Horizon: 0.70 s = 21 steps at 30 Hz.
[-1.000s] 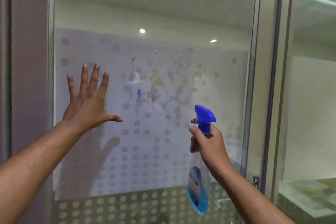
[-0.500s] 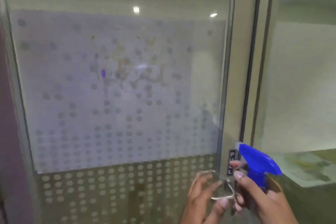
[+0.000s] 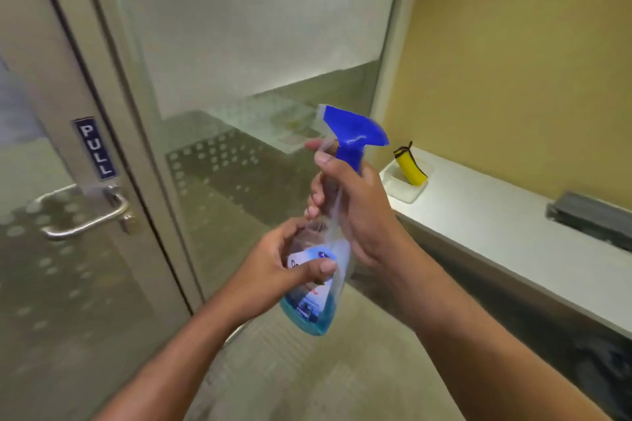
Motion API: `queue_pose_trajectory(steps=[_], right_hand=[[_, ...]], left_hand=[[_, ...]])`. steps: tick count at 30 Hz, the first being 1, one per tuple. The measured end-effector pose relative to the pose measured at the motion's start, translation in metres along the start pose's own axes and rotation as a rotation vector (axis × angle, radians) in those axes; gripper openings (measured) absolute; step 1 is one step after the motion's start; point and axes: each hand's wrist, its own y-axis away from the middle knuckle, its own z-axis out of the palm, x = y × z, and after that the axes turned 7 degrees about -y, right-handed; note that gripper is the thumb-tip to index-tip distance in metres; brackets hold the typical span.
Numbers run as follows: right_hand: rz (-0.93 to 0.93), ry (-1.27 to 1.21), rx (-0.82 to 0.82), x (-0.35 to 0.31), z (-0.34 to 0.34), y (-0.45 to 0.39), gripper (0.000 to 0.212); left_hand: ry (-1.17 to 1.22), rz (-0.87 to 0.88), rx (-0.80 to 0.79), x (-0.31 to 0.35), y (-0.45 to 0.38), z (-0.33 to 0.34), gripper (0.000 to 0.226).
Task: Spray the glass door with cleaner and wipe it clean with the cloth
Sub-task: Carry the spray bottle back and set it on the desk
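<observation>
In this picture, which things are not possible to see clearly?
- Spray bottle label, head view: the left hand covers most of it, and the rest is blurred.
- Trigger: behind the right hand fingers.
- Dark object on the counter: cut off by the right edge.
- Door stains: outside the frame.

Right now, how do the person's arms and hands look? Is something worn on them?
Both forearms are bare as far as the picture shows: no sleeves reach into view. The left hand and the right hand wear no gloves. I see no rings, watch or bracelet on the visible parts. The fingernails are short and plain.
</observation>
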Motion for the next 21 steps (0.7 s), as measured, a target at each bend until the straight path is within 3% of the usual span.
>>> queue_pose_trajectory(steps=[4, 7, 11, 15, 21], right_hand=[[0.008, 0.028, 0.031, -0.017, -0.059, 0.01, 0.027], [0.044, 0.089, 0.115, -0.019, -0.091, 0.01, 0.035], [0.108, 0.315, 0.254, -0.016, -0.137, -0.006, 0.037], [0.208, 0.534, 0.287, -0.01, -0.178, -0.029, 0.051], [0.303, 0.654, 0.366, 0.008, -0.232, -0.091, 0.025]], left_hand=[[0.004, -0.032, -0.138, -0.006, -0.039, 0.042, 0.065], [-0.012, -0.066, -0.194, -0.015, -0.066, 0.067, 0.061], [-0.078, -0.106, -0.206, -0.038, -0.108, 0.088, 0.06], [-0.134, -0.157, -0.176, -0.063, -0.16, 0.094, 0.068], [-0.283, -0.168, -0.286, -0.101, -0.246, 0.092, 0.047]])
